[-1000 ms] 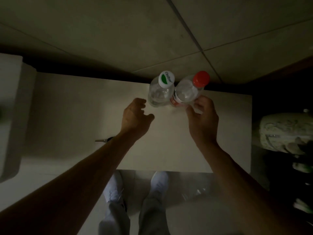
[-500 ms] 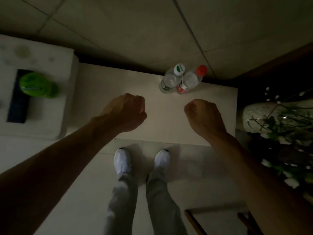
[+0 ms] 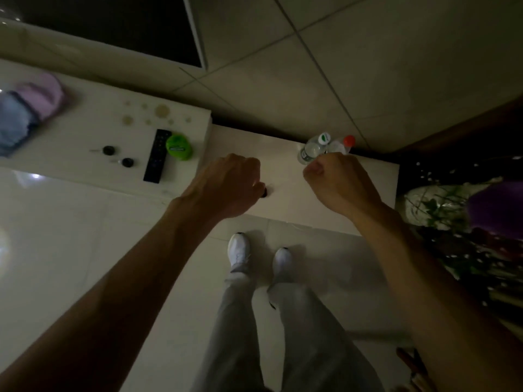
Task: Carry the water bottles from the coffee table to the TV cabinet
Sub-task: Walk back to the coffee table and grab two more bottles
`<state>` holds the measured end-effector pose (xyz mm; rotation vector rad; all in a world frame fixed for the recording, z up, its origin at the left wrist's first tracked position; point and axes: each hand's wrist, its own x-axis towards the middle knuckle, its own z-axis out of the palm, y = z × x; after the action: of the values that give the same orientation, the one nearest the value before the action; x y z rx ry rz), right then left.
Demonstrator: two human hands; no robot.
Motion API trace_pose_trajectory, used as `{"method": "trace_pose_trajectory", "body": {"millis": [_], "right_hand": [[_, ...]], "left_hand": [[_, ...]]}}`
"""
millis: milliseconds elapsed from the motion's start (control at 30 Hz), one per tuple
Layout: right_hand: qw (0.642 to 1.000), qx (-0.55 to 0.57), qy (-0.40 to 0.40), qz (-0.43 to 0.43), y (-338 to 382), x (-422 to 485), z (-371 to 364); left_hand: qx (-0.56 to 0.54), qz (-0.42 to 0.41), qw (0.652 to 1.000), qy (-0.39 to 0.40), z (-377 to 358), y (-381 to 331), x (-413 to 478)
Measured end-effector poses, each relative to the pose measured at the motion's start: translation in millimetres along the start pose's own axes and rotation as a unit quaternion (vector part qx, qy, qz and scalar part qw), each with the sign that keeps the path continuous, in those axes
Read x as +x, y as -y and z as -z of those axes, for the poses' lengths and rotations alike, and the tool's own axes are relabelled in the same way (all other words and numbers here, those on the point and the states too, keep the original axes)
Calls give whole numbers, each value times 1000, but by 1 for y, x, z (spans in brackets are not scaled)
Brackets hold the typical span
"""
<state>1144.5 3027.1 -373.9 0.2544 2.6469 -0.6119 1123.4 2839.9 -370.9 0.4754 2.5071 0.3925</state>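
Two clear water bottles stand side by side at the far edge of a low white cabinet top (image 3: 285, 199). One bottle has a white and green cap (image 3: 312, 148), the other a red cap (image 3: 343, 145). My left hand (image 3: 226, 188) hovers over the cabinet's near left part, fingers curled shut, holding nothing. My right hand (image 3: 339, 185) is a loose fist just in front of the bottles, apart from them and partly covering the red-capped one.
A higher white unit (image 3: 85, 131) on the left carries a black remote (image 3: 157, 155), a green round container (image 3: 179, 147), two small dark knobs and purple and blue cloths (image 3: 31, 108). A dark screen leans behind it. Flowers (image 3: 452, 210) crowd the right side. My white shoes stand on pale tiles.
Both hands have let go of the bottles and pulled back into fists. The view has risen and drawn away, so more of the left unit and the floor shows.
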Motion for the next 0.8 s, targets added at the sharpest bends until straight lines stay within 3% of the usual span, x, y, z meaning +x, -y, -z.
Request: {"method": "trace_pose_trajectory", "body": {"millis": [200,467,800], "right_hand": [[998,-11,22,57,24,-42,35],[990,-13,78,116,14,-106,67],[966,-12,109,233,60,-167,81]], "left_hand": [[1,39,998,-41,30,-28,-65],[-13,91,995,-39,41,-79,-144],[-62,170,979,-98,33,-87,-247]]}}
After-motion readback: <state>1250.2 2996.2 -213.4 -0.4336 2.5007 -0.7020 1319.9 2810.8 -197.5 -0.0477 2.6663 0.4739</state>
